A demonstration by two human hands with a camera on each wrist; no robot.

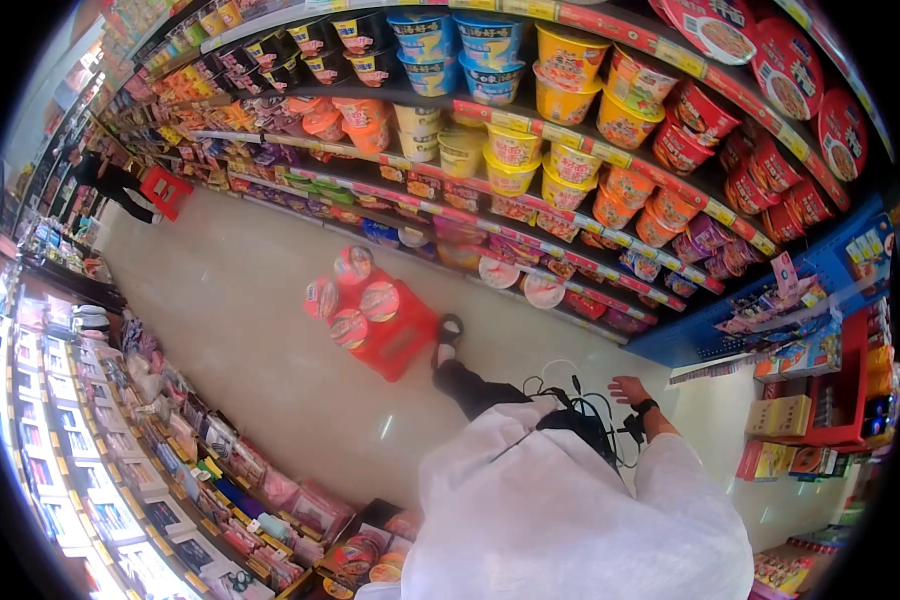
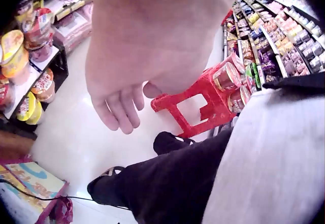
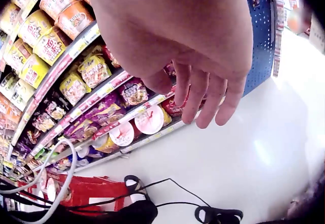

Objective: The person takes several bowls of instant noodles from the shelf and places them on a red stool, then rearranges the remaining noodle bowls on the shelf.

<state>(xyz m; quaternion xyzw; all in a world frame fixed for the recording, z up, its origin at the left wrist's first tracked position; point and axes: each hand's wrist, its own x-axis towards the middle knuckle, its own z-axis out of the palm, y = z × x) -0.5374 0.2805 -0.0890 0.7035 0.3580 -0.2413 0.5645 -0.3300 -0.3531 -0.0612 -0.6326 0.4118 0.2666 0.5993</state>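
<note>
My left hand (image 2: pixel 152 56) hangs with its fingers loosely bent and nothing in them. In the left wrist view its thumb overlaps the edge of a red plastic stool (image 2: pixel 216 99); the head view does not show this hand. Out to my right, my right hand (image 1: pixel 628 391) has its fingers spread and relaxed, holding nothing. The right wrist view sets those same fingers (image 3: pixel 203 97) in front of the lower noodle shelves. Several instant noodle cups (image 1: pixel 378 301) stand on the red stool (image 1: pixel 400 335), just ahead of my foot.
Shelves of noodle bowls (image 1: pixel 570 95) run along the far side, ending at a blue perforated panel (image 3: pixel 261 41). A display of small goods (image 1: pixel 170 450) lines the left. Dark cables (image 3: pixel 172 183) hang by my legs. Farther down the aisle are a person (image 1: pixel 110 180) and another red stool (image 1: pixel 167 193).
</note>
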